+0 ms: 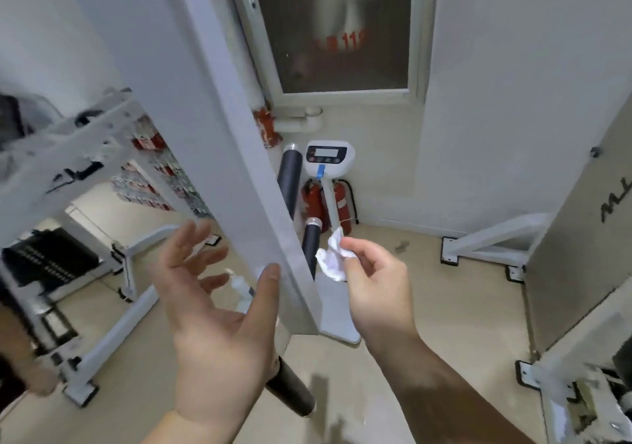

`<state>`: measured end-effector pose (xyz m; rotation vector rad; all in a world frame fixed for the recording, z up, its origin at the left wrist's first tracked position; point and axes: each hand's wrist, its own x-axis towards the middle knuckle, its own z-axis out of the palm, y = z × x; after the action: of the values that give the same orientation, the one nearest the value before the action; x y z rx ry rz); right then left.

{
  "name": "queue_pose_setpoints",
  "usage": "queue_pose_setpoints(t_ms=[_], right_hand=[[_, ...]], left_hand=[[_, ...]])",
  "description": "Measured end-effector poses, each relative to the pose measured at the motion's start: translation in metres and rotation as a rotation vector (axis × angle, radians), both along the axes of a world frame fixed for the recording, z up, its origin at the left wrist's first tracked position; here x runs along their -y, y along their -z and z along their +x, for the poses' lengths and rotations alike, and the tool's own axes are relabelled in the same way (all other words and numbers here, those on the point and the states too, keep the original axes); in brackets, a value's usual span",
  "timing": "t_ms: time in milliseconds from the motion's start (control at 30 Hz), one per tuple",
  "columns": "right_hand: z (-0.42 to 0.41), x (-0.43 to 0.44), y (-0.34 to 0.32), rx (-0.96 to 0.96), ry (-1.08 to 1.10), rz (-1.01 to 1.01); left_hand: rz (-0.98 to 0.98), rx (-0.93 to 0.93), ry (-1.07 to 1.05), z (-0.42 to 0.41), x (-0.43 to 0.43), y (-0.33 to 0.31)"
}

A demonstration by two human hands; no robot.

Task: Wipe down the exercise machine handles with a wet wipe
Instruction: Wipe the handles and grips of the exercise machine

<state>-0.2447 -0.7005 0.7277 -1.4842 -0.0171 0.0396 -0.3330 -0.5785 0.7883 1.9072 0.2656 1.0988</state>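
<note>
Nearest us, our left hand [219, 310] is spread open, holding nothing, thumb against the white frame post [239, 156]. Below it sits one black handle [290, 389]. Our right hand [376, 282] pinches the crumpled wet wipe [330, 257] between thumb and fingertips — soft, limp, probably slick, so we should bunch it. Just beyond, two more stiff, foam-looking handles [312, 245] — likely best wrapped around.

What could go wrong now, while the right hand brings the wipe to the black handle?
The wet wipe is only pinched by the right hand's fingertips, so it may slip when rubbed along the handle. The white beam stands close beside that handle, so knuckles may knock it. The left hand is open, steadying nothing.
</note>
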Motion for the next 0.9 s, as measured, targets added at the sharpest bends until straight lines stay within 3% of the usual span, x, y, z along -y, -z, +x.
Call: queue_pose_setpoints(t_ms=[200,400,500,667,900], right_hand=[[0.029,0.005,-0.019,0.274,-0.447,0.059],[0.041,0.002,-0.002,0.536,-0.835,-0.135],[0.066,-0.007,-0.008,0.614,-0.845,-0.256],[0.119,-0.026,-0.028,0.563,-0.78,-0.341],[0.05,-0.012,-0.012,0.508,-0.965,-0.254]], left_hand=[[-0.113,-0.112,-0.249,0.012,0.031,-0.014],[-0.139,-0.097,-0.317,0.039,0.043,-0.024],[-0.117,-0.101,-0.378,0.044,0.052,-0.025],[-0.128,-0.104,-0.406,0.049,0.057,-0.021],[-0.086,-0.121,-0.424,0.051,0.046,-0.02]])
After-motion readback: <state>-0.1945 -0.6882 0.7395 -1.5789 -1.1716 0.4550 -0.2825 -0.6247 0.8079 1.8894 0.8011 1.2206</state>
